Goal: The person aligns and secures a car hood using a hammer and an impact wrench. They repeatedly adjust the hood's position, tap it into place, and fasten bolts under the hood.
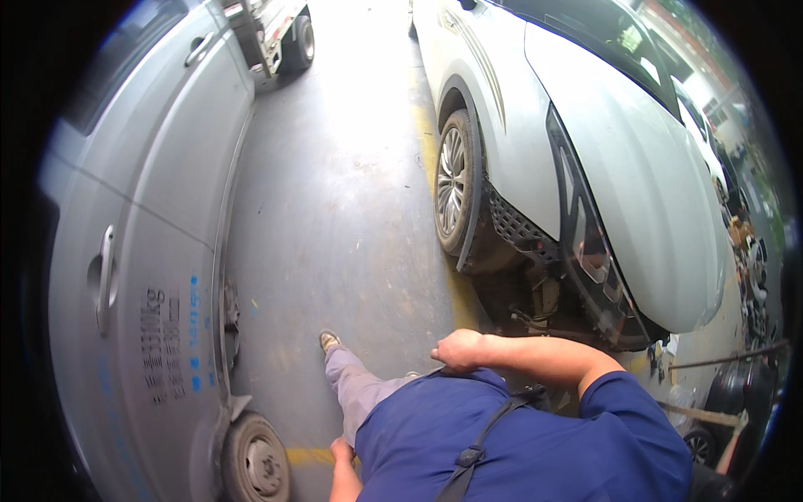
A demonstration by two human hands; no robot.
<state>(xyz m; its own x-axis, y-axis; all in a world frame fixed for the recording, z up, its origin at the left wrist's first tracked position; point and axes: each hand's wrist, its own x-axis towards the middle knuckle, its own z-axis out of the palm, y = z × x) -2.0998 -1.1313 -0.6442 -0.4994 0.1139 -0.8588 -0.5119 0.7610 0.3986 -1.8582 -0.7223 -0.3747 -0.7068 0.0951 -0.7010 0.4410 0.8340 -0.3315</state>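
My right hand (458, 350) is closed in front of my dark blue shirt (502, 435), its fingers curled inward. What it holds, if anything, is hidden from this view. Lower down, my left hand (341, 450) hangs beside my grey trousers (358, 381); its fingers are mostly out of sight. Neither hand touches a vehicle. Nearest to the left hand stands a grey van (167, 217) with a rear wheel (258, 464). A white car (619, 176) stands to the right, its front end partly stripped, with dark parts exposed below the headlight.
A grey floor lane (335, 209) runs between the vehicles, with a yellow line (427, 142) beside the white car's front wheel (454, 180). A truck (280, 33) stands at the far left. Loose parts and clutter (753, 276) lie at the far right.
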